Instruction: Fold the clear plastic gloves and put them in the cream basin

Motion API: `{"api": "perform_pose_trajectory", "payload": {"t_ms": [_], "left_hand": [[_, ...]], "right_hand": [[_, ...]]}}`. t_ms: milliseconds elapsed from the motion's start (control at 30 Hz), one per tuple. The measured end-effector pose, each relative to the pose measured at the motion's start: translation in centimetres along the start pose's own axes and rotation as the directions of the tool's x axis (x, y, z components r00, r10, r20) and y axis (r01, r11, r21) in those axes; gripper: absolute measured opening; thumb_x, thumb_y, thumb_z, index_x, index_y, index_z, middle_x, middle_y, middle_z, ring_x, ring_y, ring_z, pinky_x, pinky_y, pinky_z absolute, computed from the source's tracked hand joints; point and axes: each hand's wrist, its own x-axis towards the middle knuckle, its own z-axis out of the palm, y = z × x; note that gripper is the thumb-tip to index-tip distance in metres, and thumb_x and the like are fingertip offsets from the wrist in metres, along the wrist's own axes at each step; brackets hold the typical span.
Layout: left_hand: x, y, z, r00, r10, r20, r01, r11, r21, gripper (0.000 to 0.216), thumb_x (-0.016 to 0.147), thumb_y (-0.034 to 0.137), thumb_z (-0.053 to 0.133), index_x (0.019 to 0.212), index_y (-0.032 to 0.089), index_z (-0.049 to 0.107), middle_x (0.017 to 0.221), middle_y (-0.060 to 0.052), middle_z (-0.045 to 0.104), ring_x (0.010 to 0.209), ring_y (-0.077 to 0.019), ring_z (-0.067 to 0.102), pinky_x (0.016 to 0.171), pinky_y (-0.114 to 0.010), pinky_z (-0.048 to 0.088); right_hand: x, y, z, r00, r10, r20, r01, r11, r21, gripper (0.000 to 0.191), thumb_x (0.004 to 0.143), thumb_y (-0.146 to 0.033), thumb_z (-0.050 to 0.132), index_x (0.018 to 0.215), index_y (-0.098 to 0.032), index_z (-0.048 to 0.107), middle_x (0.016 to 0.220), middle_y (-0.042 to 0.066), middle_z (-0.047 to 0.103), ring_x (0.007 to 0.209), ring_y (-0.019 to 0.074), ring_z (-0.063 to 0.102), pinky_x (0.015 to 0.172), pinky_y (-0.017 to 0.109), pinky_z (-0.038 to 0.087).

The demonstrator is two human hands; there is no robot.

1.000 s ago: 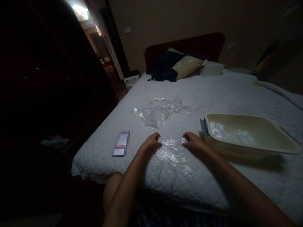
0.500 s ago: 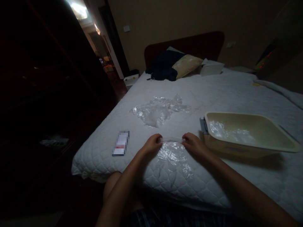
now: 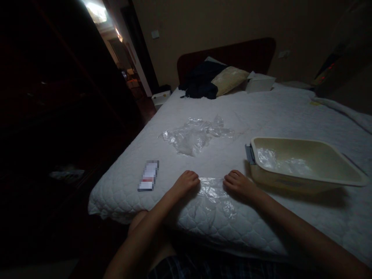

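Note:
A clear plastic bag (image 3: 213, 195) lies on the near part of the white quilted bed (image 3: 162, 151). My left hand (image 3: 187, 183) is closed on the bag's far left corner, knuckles up. On the far right corner, my right hand (image 3: 236, 184) is closed in the same way. The bag's far edge runs straight between the two hands, low against the bed. My fingertips are tucked under and hidden. Farther up the bed lies a crumpled spread of clear plastic bags (image 3: 194, 135).
Right of my hands stands a cream plastic bin (image 3: 296, 188) with clear plastic inside and a grey latch (image 3: 249, 154). A phone (image 3: 148, 176) lies to the left. Dark clothing (image 3: 200, 79), a pillow (image 3: 231, 79) and a white box (image 3: 260, 83) are by the headboard (image 3: 232, 52).
Both hands have rolled over and come slightly nearer to me, from pinching the bag's far edge to knuckles up. That edge has folded down toward me. The bin and phone have stayed put.

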Motion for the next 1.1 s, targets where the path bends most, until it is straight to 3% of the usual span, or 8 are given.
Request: {"api": "perform_pose_trajectory", "payload": {"t_ms": [200, 400, 567, 667, 767, 867, 1100], "left_hand": [[-1.3, -0.1, 0.6, 0.994, 0.107, 0.01, -0.107, 0.99, 0.094, 0.017, 0.083, 0.011, 0.044, 0.095, 0.015, 0.055, 0.1, -0.011, 0.061, 0.097, -0.02, 0.054, 0.085, -0.037, 0.042], [-2.8, 0.0, 1.8, 0.994, 0.105, 0.001, -0.103, 0.98, 0.17, 0.03, 0.084, 0.01, 0.043, 0.113, 0.013, 0.047, 0.116, -0.014, 0.056, 0.109, -0.0223, 0.051, 0.09, -0.038, 0.04], [-3.0, 0.8, 2.5, 0.999, 0.041, 0.0, -0.04, 0.978, 0.206, 0.033, 0.083, 0.01, 0.044, 0.116, 0.011, 0.046, 0.122, -0.016, 0.051, 0.115, -0.024, 0.047, 0.093, -0.039, 0.038], [-3.0, 1.1, 2.8, 1.0, 0.012, 0.0, -0.012, 0.979, 0.201, 0.035, 0.083, 0.01, 0.043, 0.118, 0.011, 0.044, 0.125, -0.016, 0.049, 0.119, -0.0237, 0.043, 0.094, -0.039, 0.038], [-3.2, 0.8, 3.0, 1.0, -0.008, -0.005, 0.009, 0.988, 0.151, 0.036, 0.084, 0.01, 0.042, 0.119, 0.012, 0.044, 0.126, -0.015, 0.048, 0.121, -0.0221, 0.041, 0.094, -0.038, 0.038], [-3.7, 0.4, 3.2, 0.999, -0.04, -0.034, 0.043, 0.997, 0.071, 0.038, 0.085, 0.013, 0.041, 0.122, 0.016, 0.043, 0.127, -0.013, 0.048, 0.119, -0.0206, 0.043, 0.094, -0.037, 0.04], [-4.2, 0.0, 3.6, 0.993, -0.098, -0.066, 0.092, 0.992, -0.09, 0.042, 0.086, 0.017, 0.041, 0.128, 0.023, 0.039, 0.13, -0.008, 0.046, 0.121, -0.0199, 0.041, 0.095, -0.039, 0.04]], "right_hand": [[-2.0, 0.3, 0.8, 0.989, -0.148, -0.012, 0.148, 0.989, -0.013, 0.026, 0.082, -0.01, 0.042, 0.103, -0.013, 0.057, 0.098, 0.011, 0.062, 0.087, 0.0206, 0.054, 0.086, 0.041, 0.037], [-2.4, 0.8, 0.5, 0.999, -0.008, -0.041, 0.012, 0.993, 0.114, 0.03, 0.084, -0.011, 0.042, 0.111, -0.017, 0.055, 0.105, 0.01, 0.063, 0.094, 0.0205, 0.057, 0.08, 0.039, 0.043], [1.2, -1.5, -0.6, 0.999, 0.009, -0.052, -0.004, 0.996, 0.092, 0.037, 0.086, -0.01, 0.036, 0.121, -0.015, 0.047, 0.127, 0.011, 0.049, 0.116, 0.0232, 0.044, 0.096, 0.043, 0.034], [3.6, -3.5, -0.3, 0.997, 0.07, 0.016, -0.072, 0.98, 0.183, 0.045, 0.088, -0.031, 0.039, 0.129, -0.011, 0.039, 0.135, 0.014, 0.039, 0.124, 0.0253, 0.034, 0.1, 0.043, 0.03], [4.2, -4.5, 0.9, 0.989, 0.036, 0.144, -0.076, 0.956, 0.283, 0.059, 0.086, -0.048, 0.035, 0.132, -0.011, 0.035, 0.137, 0.014, 0.035, 0.126, 0.0253, 0.03, 0.102, 0.043, 0.026], [2.9, -4.0, 1.7, 0.976, 0.026, 0.215, -0.1, 0.935, 0.339, 0.062, 0.086, -0.051, 0.032, 0.134, -0.012, 0.03, 0.138, 0.014, 0.032, 0.128, 0.0248, 0.027, 0.104, 0.045, 0.021], [-2.0, -1.3, 1.8, 0.975, 0.051, 0.215, -0.125, 0.929, 0.348, 0.064, 0.086, -0.05, 0.032, 0.138, -0.017, 0.019, 0.142, 0.011, 0.024, 0.13, 0.0242, 0.021, 0.106, 0.046, 0.017]]}}
